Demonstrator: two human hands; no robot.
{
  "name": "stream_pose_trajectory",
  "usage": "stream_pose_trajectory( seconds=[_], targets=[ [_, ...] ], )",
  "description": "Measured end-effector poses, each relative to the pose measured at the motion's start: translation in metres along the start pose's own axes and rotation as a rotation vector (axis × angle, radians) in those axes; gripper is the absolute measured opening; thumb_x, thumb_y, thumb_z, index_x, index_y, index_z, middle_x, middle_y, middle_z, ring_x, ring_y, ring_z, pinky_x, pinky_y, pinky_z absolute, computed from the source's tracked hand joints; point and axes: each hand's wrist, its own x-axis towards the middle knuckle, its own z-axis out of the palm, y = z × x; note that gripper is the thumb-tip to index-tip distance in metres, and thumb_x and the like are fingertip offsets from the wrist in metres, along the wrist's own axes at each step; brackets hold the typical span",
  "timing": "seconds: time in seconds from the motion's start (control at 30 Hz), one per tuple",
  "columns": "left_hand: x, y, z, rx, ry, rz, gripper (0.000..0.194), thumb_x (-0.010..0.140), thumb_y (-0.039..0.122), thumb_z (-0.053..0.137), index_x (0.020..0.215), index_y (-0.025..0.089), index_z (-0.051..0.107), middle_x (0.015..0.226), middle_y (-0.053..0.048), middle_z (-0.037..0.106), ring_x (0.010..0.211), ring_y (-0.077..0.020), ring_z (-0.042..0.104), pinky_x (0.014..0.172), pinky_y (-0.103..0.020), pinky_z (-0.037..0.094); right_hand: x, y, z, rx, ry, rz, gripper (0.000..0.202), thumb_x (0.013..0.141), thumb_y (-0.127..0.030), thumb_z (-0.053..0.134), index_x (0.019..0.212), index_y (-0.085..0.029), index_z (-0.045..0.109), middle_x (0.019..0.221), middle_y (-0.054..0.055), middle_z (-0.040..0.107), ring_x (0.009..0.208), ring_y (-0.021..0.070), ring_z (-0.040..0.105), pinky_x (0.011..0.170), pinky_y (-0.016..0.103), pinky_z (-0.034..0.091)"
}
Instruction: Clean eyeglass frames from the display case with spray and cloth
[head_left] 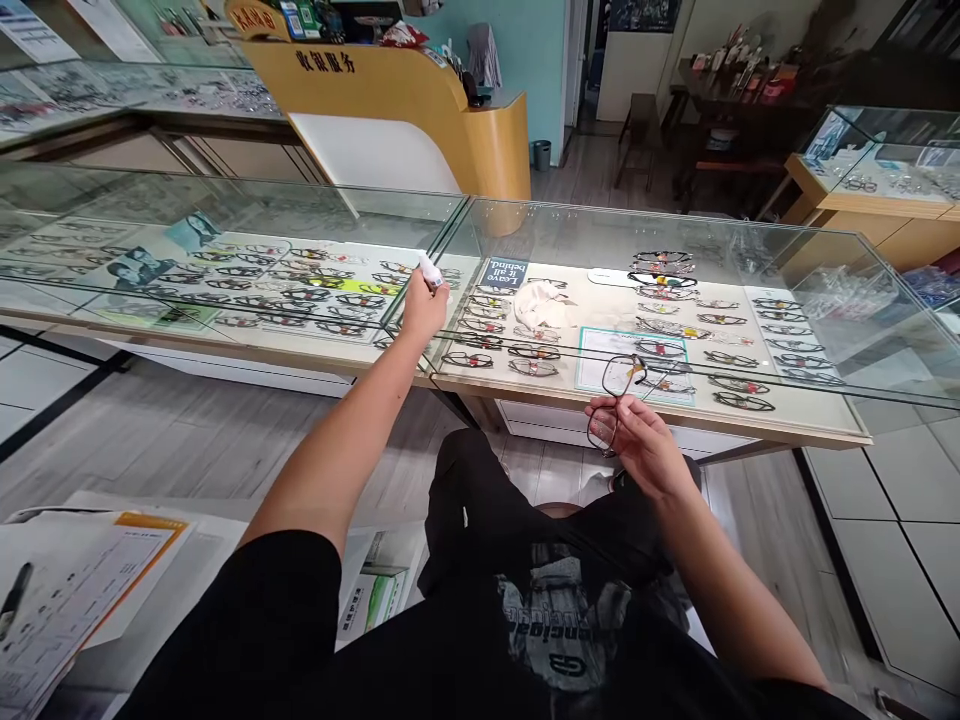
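My left hand [427, 305] reaches out over the glass display counter [360, 190], its fingers closed around a small white bottle [430, 270]. Part of that bottle is hidden by the fingers. Nearer to me, my right hand [637, 435] pinches a pair of thin-framed eyeglasses [616, 440] at the middle, with the lenses turned upright one above the other. The eyeglasses are just in front of the counter's near edge. Between the two hands, a crumpled pale cloth [541, 303] lies at the counter.
Rows of eyeglasses [742, 402] fill the case under the glass. A yellow cashier desk [390, 85] stands behind it. To my left are papers [112, 580] with a black pen [15, 598]. Another display case [885, 200] is at the far right.
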Motion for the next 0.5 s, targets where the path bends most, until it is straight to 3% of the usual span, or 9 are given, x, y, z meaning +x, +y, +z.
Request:
stream_pose_trajectory(
  seconds=[0.4, 0.5],
  targets=[
    [-0.008, -0.002, 0.003, 0.060, -0.009, -0.009, 0.035, 0.099, 0.031, 0.068, 0.130, 0.017, 0.060, 0.125, -0.017, 0.069, 0.112, -0.0295, 0.067, 0.102, -0.043, 0.051, 0.000, 0.000, 0.003, -0.015, -0.009, -0.007, 0.026, 0.084, -0.040, 0.092, 0.080, -0.024, 0.072, 0.114, 0.006, 0.079, 0.106, 0.0206, 0.073, 0.092, 0.034, 0.061],
    [-0.030, 0.007, 0.003, 0.082, 0.125, 0.061, 0.048, 0.098, 0.030, 0.066, 0.143, 0.017, 0.053, 0.142, -0.020, 0.061, 0.129, -0.0309, 0.061, 0.113, -0.043, 0.046, 0.002, 0.002, 0.002, -0.006, 0.001, 0.000, 0.026, 0.083, -0.040, 0.093, 0.081, -0.025, 0.072, 0.114, 0.006, 0.080, 0.106, 0.0209, 0.073, 0.092, 0.034, 0.061]
  ],
)
